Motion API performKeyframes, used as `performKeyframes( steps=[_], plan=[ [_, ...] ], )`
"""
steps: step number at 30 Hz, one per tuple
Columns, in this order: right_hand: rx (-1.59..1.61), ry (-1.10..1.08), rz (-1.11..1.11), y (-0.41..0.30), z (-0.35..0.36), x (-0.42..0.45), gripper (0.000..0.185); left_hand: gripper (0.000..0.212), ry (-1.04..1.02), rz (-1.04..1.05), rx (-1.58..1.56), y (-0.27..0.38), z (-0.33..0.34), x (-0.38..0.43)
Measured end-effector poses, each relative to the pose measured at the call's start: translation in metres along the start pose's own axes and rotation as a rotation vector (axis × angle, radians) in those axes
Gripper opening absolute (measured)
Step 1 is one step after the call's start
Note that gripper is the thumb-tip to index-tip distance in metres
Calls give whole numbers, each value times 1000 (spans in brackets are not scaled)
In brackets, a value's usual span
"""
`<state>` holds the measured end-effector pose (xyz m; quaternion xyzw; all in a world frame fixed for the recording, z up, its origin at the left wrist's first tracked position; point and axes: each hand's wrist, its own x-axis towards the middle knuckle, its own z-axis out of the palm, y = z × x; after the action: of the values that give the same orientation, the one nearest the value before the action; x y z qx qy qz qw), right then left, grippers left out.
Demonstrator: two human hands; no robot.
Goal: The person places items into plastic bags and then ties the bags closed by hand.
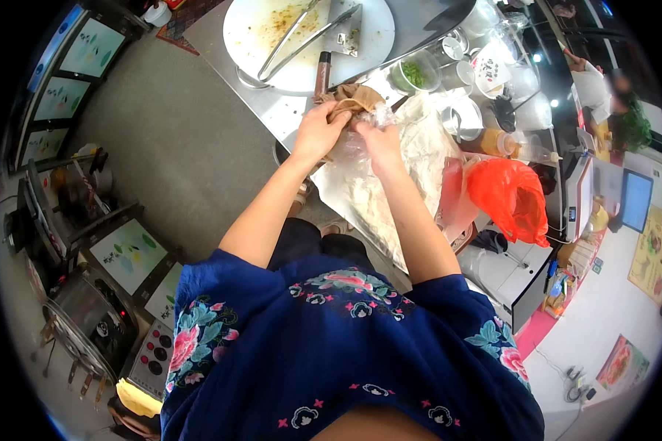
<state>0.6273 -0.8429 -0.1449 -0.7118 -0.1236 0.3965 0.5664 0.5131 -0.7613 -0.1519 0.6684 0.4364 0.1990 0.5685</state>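
Observation:
Both of my hands meet over the near corner of the steel counter. My left hand [321, 129] pinches a crumpled brown cloth [364, 98] between thumb and fingers. Close beside it, my right hand [379, 144] is closed on a clear plastic bag [353, 148]; its fingertips are partly hidden and a little blurred. A whitish crumpled cloth or sheet [419, 124] lies beneath and to the right. Beyond the hands is a round white cutting board [248, 33] with food residue. Metal tongs [287, 50] and a cleaver [345, 27] with a brown wooden handle rest on it.
Right of the hands stand a tub of chopped greens [414, 74], clear plastic containers, sauce bottles [496, 142] and a red plastic bag [507, 198]. A metal cooker with a control panel [154, 350] is at lower left. Another person [596, 91] is at far right.

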Motion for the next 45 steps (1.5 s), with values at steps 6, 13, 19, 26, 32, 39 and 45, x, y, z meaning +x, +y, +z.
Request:
performKeyframes(
  steps=[6, 13, 19, 26, 32, 39, 45],
  plan=[
    [140, -53, 129, -12, -7, -7, 31, 31, -165, -125, 88, -12, 1, -3],
    [100, 16, 144, -2, -11, -7, 31, 32, -189, -103, 2, -23, 9, 4],
    [81, 66, 153, 9, -13, 0, 31, 37, -256, -208, -74, -14, 9, 4],
    [-523, 70, -107, 22, -18, 6, 39, 38, -66, -26, 231, -29, 16, 5],
    [-701, 118, -159, -4, 0, -6, 36, 33, 48, 97, 155, -6, 6, -4],
    [54, -110, 87, -5, 7, -3, 30, 34, -161, -86, 145, -17, 6, 0],
    [148, -198, 65, -6, 1, -11, 31, 33, -108, -76, -28, -28, 9, 5]
  ],
)
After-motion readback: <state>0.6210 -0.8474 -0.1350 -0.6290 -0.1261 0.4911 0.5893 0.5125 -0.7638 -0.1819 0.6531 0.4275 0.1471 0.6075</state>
